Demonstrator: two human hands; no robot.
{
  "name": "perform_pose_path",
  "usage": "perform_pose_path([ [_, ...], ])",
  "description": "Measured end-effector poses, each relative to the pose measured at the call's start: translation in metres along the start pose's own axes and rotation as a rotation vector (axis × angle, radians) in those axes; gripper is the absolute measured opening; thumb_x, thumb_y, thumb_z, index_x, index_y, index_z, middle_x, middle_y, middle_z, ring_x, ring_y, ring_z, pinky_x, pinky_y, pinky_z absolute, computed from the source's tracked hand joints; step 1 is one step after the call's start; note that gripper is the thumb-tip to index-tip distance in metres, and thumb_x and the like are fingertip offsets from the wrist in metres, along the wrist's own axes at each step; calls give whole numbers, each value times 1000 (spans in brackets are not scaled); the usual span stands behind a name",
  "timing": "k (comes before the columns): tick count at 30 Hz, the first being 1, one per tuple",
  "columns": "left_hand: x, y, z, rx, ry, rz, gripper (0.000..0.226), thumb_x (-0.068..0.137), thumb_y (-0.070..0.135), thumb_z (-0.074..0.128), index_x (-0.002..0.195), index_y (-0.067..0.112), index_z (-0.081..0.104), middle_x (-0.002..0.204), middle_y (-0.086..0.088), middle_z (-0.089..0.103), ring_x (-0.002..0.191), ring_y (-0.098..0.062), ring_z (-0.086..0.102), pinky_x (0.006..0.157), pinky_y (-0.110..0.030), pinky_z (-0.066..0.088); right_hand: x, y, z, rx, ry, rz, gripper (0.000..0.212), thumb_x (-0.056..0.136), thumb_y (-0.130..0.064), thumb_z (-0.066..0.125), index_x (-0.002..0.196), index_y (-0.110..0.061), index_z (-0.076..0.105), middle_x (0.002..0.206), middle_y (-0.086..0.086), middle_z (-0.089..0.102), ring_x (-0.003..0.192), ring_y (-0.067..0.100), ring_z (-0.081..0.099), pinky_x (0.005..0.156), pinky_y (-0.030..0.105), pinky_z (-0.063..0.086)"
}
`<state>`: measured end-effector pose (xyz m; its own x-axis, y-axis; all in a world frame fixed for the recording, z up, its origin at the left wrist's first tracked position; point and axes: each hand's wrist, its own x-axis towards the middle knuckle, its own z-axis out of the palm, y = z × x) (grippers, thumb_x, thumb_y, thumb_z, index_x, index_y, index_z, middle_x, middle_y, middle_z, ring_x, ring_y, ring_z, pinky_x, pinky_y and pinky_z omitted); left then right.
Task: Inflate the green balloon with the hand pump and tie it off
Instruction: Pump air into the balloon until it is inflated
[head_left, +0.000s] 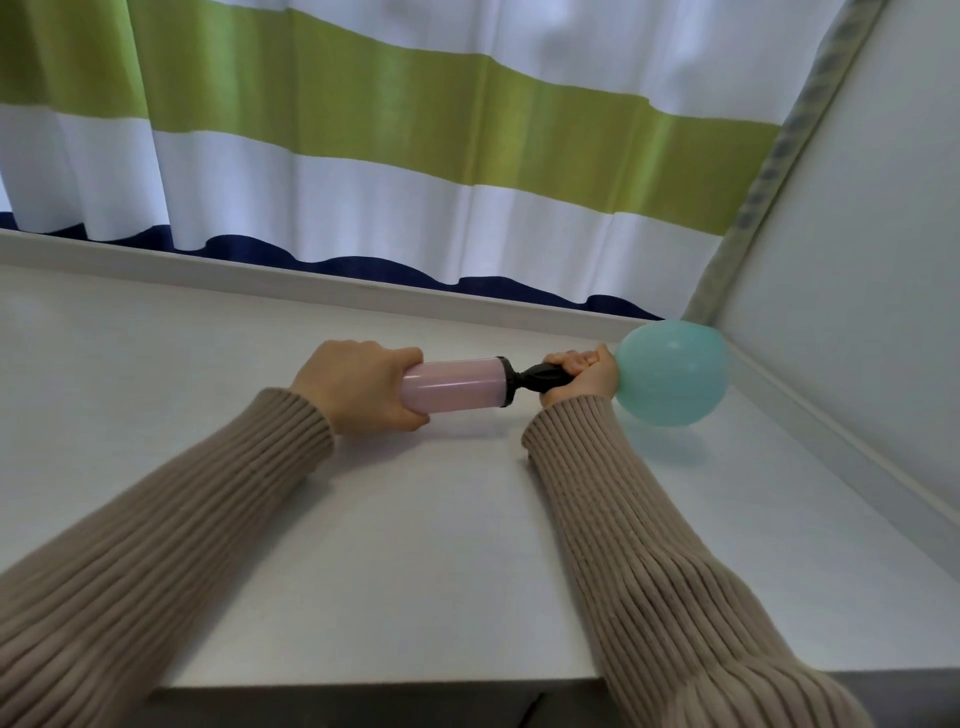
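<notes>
A pale pink hand pump (457, 385) with a black nozzle end (540, 376) lies level above the white table (415, 545). My left hand (358, 382) grips the pink barrel at its left end. My right hand (584, 375) grips the black nozzle where the balloon's neck sits; the neck itself is hidden by my fingers. The green balloon (672, 379) is partly inflated, round, and bulges out to the right of my right hand, just above the table near the right wall.
A striped white, green and navy curtain (415, 156) hangs behind the table's raised back ledge (311, 280). A white wall panel (857, 260) closes the right side close to the balloon. The table's front edge (374, 685) runs between my sleeves.
</notes>
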<state>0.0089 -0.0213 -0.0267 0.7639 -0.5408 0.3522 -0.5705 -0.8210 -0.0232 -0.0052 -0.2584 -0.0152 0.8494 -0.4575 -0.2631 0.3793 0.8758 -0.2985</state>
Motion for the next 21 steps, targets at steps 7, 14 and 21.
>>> perform_pose_path([
  [7, -18, -50, -7, -32, 1, -61, 45, 54, 69, 55, 89, 40, 54, 69, 12, 62, 63, -15, 57, 57, -27, 34, 1, -21, 0, 9, 29, -67, 48, 98, -22, 47, 54, -18, 30, 34, -8, 25, 24, 10, 25, 33, 15, 39],
  [14, -16, -44, -13, 35, -12, -38, 40, 61, 68, 60, 89, 40, 53, 69, 13, 62, 63, -13, 57, 54, -26, 33, 5, -30, -2, 73, 6, -57, 48, 97, -21, 48, 53, -19, 30, 35, -8, 25, 25, 8, 24, 33, 14, 36],
  [21, -3, -2, -3, -24, -3, -3, 40, 65, 66, 57, 92, 37, 52, 73, 10, 62, 66, -16, 58, 57, -28, 39, -5, 0, 4, -7, -22, -5, 48, 97, -24, 49, 52, -18, 33, 34, -8, 26, 24, 9, 24, 33, 15, 37],
])
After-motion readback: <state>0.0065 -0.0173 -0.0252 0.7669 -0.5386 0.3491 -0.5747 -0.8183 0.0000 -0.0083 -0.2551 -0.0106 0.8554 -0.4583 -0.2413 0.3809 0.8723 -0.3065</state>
